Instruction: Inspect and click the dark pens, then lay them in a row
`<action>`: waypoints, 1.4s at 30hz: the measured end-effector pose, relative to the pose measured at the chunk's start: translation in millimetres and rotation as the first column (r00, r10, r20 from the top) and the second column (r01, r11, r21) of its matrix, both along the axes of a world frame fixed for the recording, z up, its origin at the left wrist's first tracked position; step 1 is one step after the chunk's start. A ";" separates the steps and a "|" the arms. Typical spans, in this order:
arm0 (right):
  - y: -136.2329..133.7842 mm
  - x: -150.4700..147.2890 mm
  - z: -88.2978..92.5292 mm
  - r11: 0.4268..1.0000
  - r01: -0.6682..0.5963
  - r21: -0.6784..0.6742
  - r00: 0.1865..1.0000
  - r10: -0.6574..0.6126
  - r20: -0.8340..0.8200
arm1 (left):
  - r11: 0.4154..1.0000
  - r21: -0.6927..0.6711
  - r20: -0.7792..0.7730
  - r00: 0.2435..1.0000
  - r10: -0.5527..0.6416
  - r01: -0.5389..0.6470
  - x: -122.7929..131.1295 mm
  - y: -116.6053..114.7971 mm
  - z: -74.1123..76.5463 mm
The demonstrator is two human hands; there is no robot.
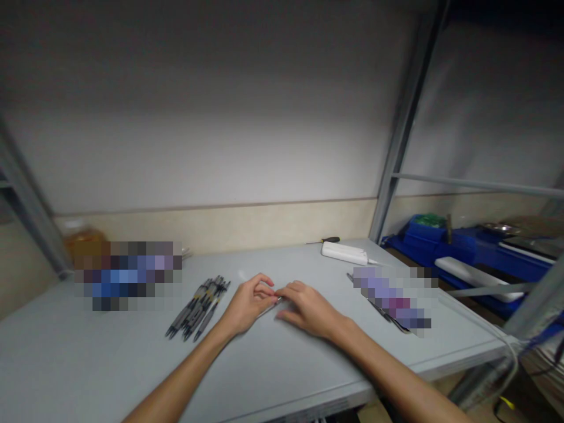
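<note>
Near the middle of the table, my left hand (247, 304) pinches a thin, pale, pen-like rod (268, 308) between thumb and fingers. My right hand (308, 306) meets it from the other side, its curled fingertips at the rod's darker upper end and its thumb a little lower. The fingers hide much of the rod, so its exact kind does not show. Left of my left hand lies a loose pile of grey and black pens (198, 308) with yellowish bands, all pointing roughly the same way.
A white power strip (344, 254) and a screwdriver (330, 239) lie at the back right. Blurred-out items stand at the left (127, 273) and right (390, 296); some pens show beside the right ones. Metal posts (390, 170) frame the table (273, 376). Blue bins (425, 235) stand beyond.
</note>
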State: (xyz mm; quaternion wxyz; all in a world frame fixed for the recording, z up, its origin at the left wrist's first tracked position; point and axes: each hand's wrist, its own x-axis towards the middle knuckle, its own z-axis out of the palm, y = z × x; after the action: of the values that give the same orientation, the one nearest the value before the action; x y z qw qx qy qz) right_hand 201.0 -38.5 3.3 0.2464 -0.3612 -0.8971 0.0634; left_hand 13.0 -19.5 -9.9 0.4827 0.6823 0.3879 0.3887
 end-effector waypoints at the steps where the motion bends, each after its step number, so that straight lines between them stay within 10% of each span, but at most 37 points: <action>1: 2.2 -2.8 -1.3 1.000 -0.002 0.009 1.000 0.002 -0.015 | 1.000 -0.008 0.004 1.000 0.005 -0.005 0.0 -0.3 0.9; 9: 13.9 19.1 -3.4 0.982 0.183 0.037 0.942 -0.165 -0.291 | 0.968 0.249 -0.265 0.961 0.080 -0.012 -10.3 -0.4 13.9; 15: 13.5 35.2 -0.7 0.945 0.275 -0.174 0.846 -0.324 -0.423 | 0.931 0.350 -0.347 0.910 0.228 -0.100 -14.8 2.7 16.6; 19: 13.8 34.0 0.4 0.900 0.115 -0.420 0.826 -0.322 -0.462 | 0.867 0.484 -0.362 0.876 0.319 -0.116 -14.2 2.4 15.7; 26: 10.4 33.5 4.4 0.400 -0.313 -0.861 0.825 -0.334 -0.455 | 0.647 0.759 -0.390 0.851 0.351 0.081 -15.1 -0.8 18.1; 30: 8.1 34.2 6.1 0.269 -0.405 -0.874 0.777 -0.404 -0.484 | 0.527 0.814 -0.517 0.719 0.465 0.245 -12.7 -4.4 21.7; 34: 4.4 27.2 15.9 0.354 -0.350 -0.867 0.848 -0.274 -0.454 | 0.464 0.800 -0.599 0.557 0.575 0.381 -4.9 -8.0 19.6; 37: -0.1 14.0 25.4 0.602 -0.130 -0.788 0.959 -0.125 -0.253 | 0.429 0.782 -0.621 0.508 0.597 0.451 2.7 -9.2 14.3; 39: -3.3 2.8 28.8 0.818 0.187 -0.544 0.981 -0.180 0.066 | 0.433 0.779 -0.625 0.502 0.598 0.453 6.8 -10.1 11.0; 42: -4.7 -12.7 27.3 0.857 0.506 -0.100 0.827 -0.449 0.338 | 0.483 0.768 -0.640 0.493 0.589 0.420 11.1 -13.1 8.1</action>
State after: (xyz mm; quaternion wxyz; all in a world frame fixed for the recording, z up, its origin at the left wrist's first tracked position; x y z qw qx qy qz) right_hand 188.4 -43.2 30.6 0.0793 -0.6015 -0.7945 0.0263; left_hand 24.0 -32.6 -1.8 -0.2232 0.8930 0.3581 0.1564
